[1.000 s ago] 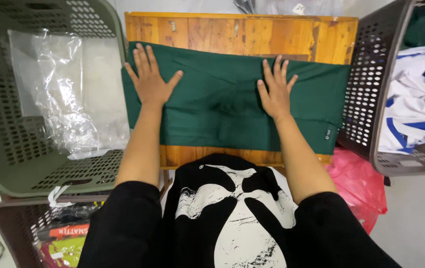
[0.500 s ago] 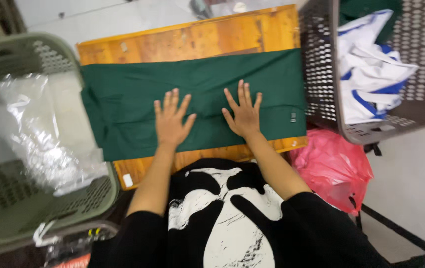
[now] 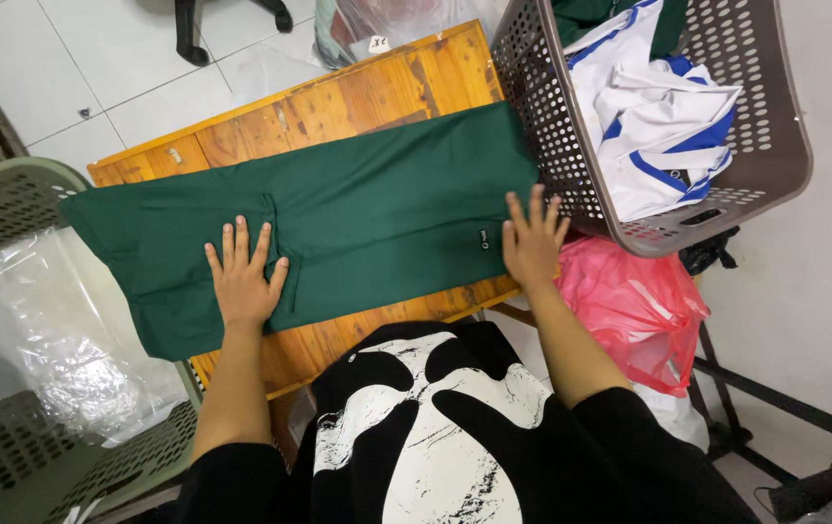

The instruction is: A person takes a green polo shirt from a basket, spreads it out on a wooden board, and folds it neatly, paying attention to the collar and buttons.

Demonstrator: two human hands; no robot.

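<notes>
Nearest me, my black shirt with its white print (image 3: 435,427) filled the lower view. Left hand (image 3: 244,281) lay flat, fingers spread, palm down on the green garment (image 3: 367,213), gripping nothing. Right hand (image 3: 531,243) likewise open and flat, pressing the garment's right end near a small tag, holding nothing. The garment lay lengthwise across the wooden table (image 3: 338,107), its left end overhanging toward the green basket (image 3: 8,204) with clear plastic bags (image 3: 57,340) inside. A fold edge ran near the left hand.

Judgement: to do the smoothing well, both palms should stay flat and slide outward along the cloth, so creases leave toward the ends and the fold edge stays straight.

Right of the table, a pink bag (image 3: 639,301); above it, touching the garment's end, the grey basket (image 3: 552,146) with white-and-blue clothing (image 3: 668,126). Farthest, tiled floor (image 3: 96,68).
</notes>
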